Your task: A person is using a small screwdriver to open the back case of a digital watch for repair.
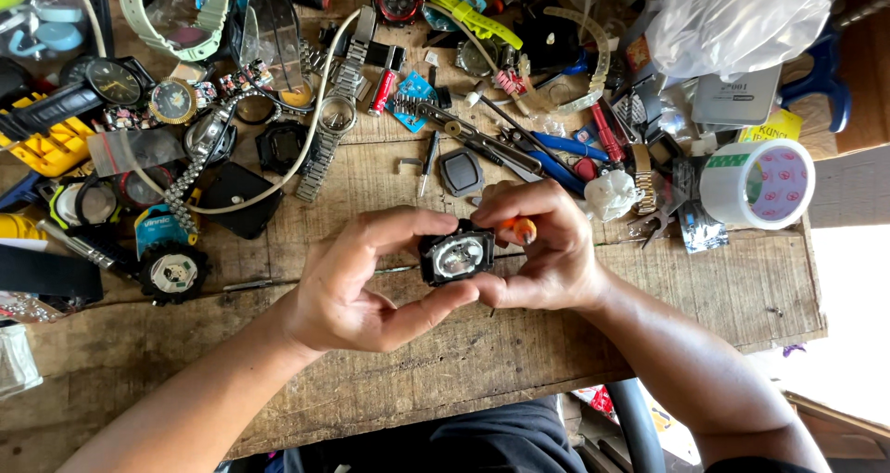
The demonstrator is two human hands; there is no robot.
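A rough, scratched wooden table (464,352) lay under both hands; the left hand (357,283) and right hand (547,250) pinched a small black square plastic watch case (456,256) between them, over the table's middle; the right fingers also gripped a thin orange-handled screwdriver (521,227).

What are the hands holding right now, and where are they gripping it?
Both hands hold a black watch case by its edges: the left hand on its left and lower sides, the right hand on its right, which also holds an orange-handled screwdriver.
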